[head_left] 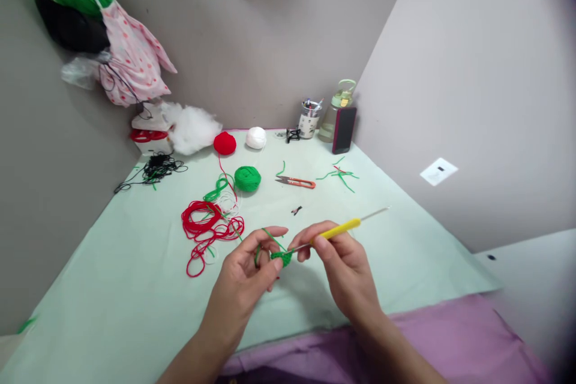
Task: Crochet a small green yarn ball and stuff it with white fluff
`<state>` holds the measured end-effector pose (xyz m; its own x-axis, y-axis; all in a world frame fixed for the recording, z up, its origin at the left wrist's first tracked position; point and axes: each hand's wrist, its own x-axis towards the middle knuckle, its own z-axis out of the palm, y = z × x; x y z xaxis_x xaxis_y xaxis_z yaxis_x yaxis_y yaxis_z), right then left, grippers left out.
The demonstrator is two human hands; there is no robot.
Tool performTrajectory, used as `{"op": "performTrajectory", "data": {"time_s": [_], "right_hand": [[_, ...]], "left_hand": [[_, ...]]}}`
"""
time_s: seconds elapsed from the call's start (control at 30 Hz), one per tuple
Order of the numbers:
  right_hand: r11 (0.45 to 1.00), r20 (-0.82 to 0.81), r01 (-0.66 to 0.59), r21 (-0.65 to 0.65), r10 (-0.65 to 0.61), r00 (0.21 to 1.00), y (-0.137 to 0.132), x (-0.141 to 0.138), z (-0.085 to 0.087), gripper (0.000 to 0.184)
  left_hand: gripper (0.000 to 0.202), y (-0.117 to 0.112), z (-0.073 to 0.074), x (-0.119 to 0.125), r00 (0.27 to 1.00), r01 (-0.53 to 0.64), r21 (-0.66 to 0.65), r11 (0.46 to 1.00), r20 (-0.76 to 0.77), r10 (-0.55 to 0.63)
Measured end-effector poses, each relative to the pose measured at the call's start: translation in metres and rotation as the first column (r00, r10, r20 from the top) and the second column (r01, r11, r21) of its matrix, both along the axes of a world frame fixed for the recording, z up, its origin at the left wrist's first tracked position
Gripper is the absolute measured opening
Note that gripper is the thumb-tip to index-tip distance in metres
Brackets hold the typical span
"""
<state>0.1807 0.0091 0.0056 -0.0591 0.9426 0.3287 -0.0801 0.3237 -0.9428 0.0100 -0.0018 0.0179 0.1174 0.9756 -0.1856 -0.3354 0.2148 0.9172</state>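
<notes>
My left hand (246,273) pinches a small green crochet piece (281,258) between thumb and fingers, with green yarn looped over its raised index finger. My right hand (342,261) grips a crochet hook (342,230) by its yellow handle. The hook's thin metal shaft reaches left to the top edge of the green piece; its very tip is too small to make out. Beyond my left hand sit a green yarn ball (247,179) and a tangle of loose red yarn (202,222) mixed with white and green strands.
Orange thread snips (296,182) lie mid-table beside yarn scraps (342,173). Farther back are a red yarn ball (224,143), a white yarn ball (256,138), white stuffing (193,129), a pen cup (309,121), a phone (344,130) and a bottle (330,120). Black yarn (157,168) lies left.
</notes>
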Motion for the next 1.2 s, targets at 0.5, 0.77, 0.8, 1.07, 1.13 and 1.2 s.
{"op": "performTrajectory", "data": {"time_s": [0.5,0.77,0.8,1.07,1.13,1.2], "right_hand": [[0.79,0.411,0.032,0.612,-0.351,0.841,-0.013,-0.002,-0.006,0.03],[0.987,0.019,0.046,0.156,-0.05,0.999,0.0,-0.007,0.001,0.018],[0.985,0.059,0.05,0.163,-0.06,0.996,0.0,-0.008,0.0,0.017],[0.829,0.366,0.042,0.558,-0.291,0.884,-0.012,-0.006,-0.014,0.035],[0.887,0.305,0.104,0.45,-0.262,0.916,-0.01,-0.001,-0.011,0.028],[0.956,0.163,0.145,0.254,-0.19,0.968,-0.006,0.001,-0.005,0.02]], "left_hand": [[0.059,0.002,-0.005,0.003,0.951,0.132,-0.14,0.981,0.297,-0.085],[0.043,0.004,-0.001,0.001,0.975,0.084,-0.05,0.995,0.212,-0.072],[0.044,0.003,-0.001,0.003,0.983,0.063,-0.036,0.997,0.175,-0.056],[0.046,0.003,-0.009,0.007,0.951,0.073,-0.152,0.986,0.309,-0.023],[0.039,0.005,-0.009,0.004,0.921,0.111,-0.196,0.974,0.389,-0.027],[0.032,0.006,-0.009,0.002,0.912,0.097,-0.187,0.977,0.409,-0.013]]}}
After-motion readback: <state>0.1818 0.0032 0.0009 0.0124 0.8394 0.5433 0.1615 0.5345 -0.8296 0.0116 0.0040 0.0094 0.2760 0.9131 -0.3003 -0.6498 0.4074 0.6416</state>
